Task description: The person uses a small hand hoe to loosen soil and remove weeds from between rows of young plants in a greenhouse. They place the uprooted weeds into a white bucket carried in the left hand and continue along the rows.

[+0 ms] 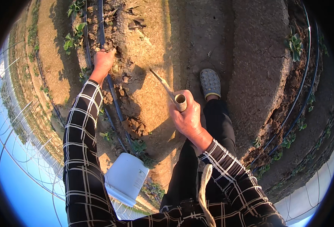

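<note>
My right hand [187, 115] is closed around the hollow handle of a narrow-bladed hand tool [164, 83], whose dirt-coated tip points up and left over the soil. At the upper left, my left hand [104, 60] reaches down to the broken soil beside a dark drip irrigation pipe [116, 103]. Its fingers are bent around dry plant matter or roots [115, 68]; how firmly they hold it is unclear. Leafy green plants [70, 42] grow left of that hand, along the bed.
A white plastic bucket [127, 176] stands at the lower left. Clods [135, 127] lie by the pipe. My foot in a grey clog [210, 82] is on the path. Another planted row with hoses [303, 82] runs at the right. Metal hoops [16, 124] rise at the far left.
</note>
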Tool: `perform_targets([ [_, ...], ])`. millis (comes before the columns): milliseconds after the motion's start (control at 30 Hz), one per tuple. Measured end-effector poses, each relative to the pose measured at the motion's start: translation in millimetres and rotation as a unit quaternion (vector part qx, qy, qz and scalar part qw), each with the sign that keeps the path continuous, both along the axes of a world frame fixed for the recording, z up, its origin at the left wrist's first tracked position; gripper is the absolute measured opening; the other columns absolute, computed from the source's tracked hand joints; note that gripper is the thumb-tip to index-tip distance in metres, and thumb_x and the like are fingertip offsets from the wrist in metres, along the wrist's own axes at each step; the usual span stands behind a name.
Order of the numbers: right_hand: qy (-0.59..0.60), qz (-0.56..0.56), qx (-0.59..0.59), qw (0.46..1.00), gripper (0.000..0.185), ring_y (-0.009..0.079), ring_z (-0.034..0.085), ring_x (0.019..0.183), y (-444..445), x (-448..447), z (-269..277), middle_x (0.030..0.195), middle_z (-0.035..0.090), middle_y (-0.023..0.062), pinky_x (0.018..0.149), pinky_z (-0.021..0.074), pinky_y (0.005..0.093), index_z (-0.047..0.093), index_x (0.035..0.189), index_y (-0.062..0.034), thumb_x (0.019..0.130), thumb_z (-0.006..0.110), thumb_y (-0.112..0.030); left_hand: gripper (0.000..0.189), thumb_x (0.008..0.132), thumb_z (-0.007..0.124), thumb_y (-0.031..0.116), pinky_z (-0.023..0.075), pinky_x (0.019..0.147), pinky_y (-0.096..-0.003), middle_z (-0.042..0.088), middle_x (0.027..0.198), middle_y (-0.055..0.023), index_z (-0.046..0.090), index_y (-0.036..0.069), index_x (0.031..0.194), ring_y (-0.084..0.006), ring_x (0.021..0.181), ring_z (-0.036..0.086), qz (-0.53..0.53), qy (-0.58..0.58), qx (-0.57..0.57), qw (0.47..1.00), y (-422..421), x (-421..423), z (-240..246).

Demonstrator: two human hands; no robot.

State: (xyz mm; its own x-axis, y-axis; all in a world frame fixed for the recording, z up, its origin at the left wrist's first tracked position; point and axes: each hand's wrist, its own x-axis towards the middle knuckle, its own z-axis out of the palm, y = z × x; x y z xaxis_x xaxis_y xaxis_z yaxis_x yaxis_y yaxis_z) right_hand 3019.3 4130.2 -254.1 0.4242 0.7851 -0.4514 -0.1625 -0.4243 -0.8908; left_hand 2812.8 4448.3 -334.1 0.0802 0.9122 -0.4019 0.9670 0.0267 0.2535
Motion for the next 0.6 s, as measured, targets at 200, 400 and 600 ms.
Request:
perform_targets([
  [200, -0.019, -0.009, -0.008, 1.000, 0.014, 0.0389, 0.068, 0.076, 5, -8, -1, 0.079, 0.063, 0.0178, 0.068, 0.0529, 0.0389, 0.057, 0.096, -0.0051, 0.088, 0.066, -0.009, 0.028, 0.087, 0.072, 0.030, 0.0509, 0.073, -0.0303, 0.067, 0.089, -0.0014, 0.073, 0.004, 0.098, -0.0131, 0.079, 0.062, 0.275, -0.334, -0.137, 0.891, -1, -29, 64],
  [400, -0.022, -0.006, -0.016, 1.000, 0.015, 0.0424, 0.067, 0.076, 6, -15, -8, 0.079, 0.063, 0.0196, 0.067, 0.0527, 0.0404, 0.056, 0.096, -0.0048, 0.088, 0.067, -0.010, 0.027, 0.102, 0.054, 0.024, 0.0596, 0.069, -0.0328, 0.073, 0.101, -0.0093, 0.067, 0.001, 0.109, -0.0188, 0.083, 0.072, 0.231, -0.372, -0.169, 0.883, 6, -57, 88],
  [600, -0.024, -0.015, -0.030, 0.999, 0.017, 0.0449, 0.066, 0.079, 5, -18, -12, 0.079, 0.063, 0.0218, 0.068, 0.0526, 0.0420, 0.055, 0.097, -0.0047, 0.087, 0.068, -0.010, 0.019, 0.087, 0.065, 0.001, 0.0555, 0.080, -0.0369, 0.070, 0.100, -0.0095, 0.065, 0.007, 0.105, -0.0209, 0.091, 0.071, -0.152, -0.228, -0.092, 0.957, -7, 17, 79],
])
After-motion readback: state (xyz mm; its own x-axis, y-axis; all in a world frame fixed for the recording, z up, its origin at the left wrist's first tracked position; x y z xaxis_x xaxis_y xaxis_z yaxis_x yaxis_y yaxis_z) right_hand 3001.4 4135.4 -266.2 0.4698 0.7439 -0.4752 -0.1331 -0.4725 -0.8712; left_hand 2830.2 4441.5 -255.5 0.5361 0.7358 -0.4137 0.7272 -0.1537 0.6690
